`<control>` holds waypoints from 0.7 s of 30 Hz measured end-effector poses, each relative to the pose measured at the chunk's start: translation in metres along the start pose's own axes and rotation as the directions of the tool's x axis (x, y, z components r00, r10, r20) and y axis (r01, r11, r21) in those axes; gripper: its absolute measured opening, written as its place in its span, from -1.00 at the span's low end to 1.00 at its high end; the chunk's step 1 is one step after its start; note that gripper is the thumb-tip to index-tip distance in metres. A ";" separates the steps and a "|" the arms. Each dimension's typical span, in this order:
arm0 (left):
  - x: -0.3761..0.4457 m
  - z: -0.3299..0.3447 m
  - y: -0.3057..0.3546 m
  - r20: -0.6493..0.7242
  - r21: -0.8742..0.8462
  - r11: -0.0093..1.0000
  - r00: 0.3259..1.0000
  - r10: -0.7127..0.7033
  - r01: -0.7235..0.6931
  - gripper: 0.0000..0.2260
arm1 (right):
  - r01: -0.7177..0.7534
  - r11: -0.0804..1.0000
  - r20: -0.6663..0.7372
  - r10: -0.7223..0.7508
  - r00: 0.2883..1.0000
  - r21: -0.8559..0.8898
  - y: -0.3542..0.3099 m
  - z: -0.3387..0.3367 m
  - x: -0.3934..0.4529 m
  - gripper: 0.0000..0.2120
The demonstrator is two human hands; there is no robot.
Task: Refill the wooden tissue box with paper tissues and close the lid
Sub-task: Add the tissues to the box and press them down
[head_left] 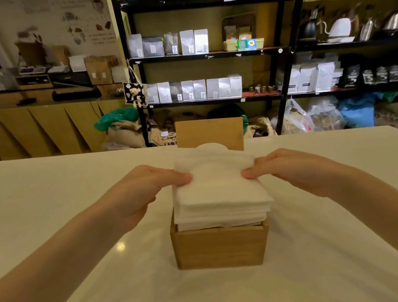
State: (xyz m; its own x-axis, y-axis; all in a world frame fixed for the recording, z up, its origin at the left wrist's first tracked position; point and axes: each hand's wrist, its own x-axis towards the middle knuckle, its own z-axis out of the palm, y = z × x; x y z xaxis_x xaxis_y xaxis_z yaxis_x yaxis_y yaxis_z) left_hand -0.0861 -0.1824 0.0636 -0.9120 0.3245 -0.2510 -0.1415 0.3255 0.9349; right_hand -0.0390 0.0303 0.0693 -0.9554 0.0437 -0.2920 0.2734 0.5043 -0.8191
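A square wooden tissue box (220, 246) stands on the white table (49, 192) in front of me. Its lid (209, 133) stands upright and open at the far side. A thick stack of white paper tissues (219, 193) sits in the top of the box, most of it above the rim. My left hand (145, 189) grips the stack's left side with the thumb on top. My right hand (287, 170) grips the right side the same way.
The table's far edge (69, 154) runs behind the box. Beyond it stand black shelves (207, 56) with bags and kettles, sacks on the floor, and a wooden counter (29, 125) at the left.
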 end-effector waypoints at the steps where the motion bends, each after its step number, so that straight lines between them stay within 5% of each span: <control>1: 0.002 0.000 -0.003 -0.004 0.036 0.999 1.000 0.002 -0.002 -0.77 | -0.004 1.000 -0.013 0.004 1.000 -0.010 0.001 0.000 0.002 -0.48; 6: 0.012 -0.006 -0.008 0.020 0.208 0.978 0.999 0.028 -0.032 -0.90 | 0.048 0.999 -0.020 -0.049 0.999 -0.019 0.006 0.005 0.006 -0.86; 10: 0.023 -0.007 -0.008 0.056 0.453 0.881 0.991 0.121 -0.133 -0.75 | 0.139 0.980 -0.046 -0.147 0.988 -0.145 0.008 0.009 0.008 -0.93; 14: 0.023 -0.003 -0.007 0.077 0.731 0.639 0.960 0.271 -0.239 -0.81 | 0.216 0.895 -0.098 -0.274 0.957 -0.390 0.012 0.015 0.007 -0.93; 21: 0.015 0.004 -0.006 0.097 0.817 0.537 0.968 0.233 -0.211 -0.76 | 0.172 0.844 -0.129 -0.271 0.954 -0.508 0.015 0.021 0.006 -0.83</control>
State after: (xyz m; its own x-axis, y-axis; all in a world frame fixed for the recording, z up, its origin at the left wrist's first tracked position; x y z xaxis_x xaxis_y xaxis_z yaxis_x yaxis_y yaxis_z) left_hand -0.0975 -0.1756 0.0529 -0.8782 0.4758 -0.0488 0.4311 0.8316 0.3500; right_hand -0.0386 0.0204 0.0449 -0.9999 0.0158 0.0071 0.0102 0.8711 -0.4910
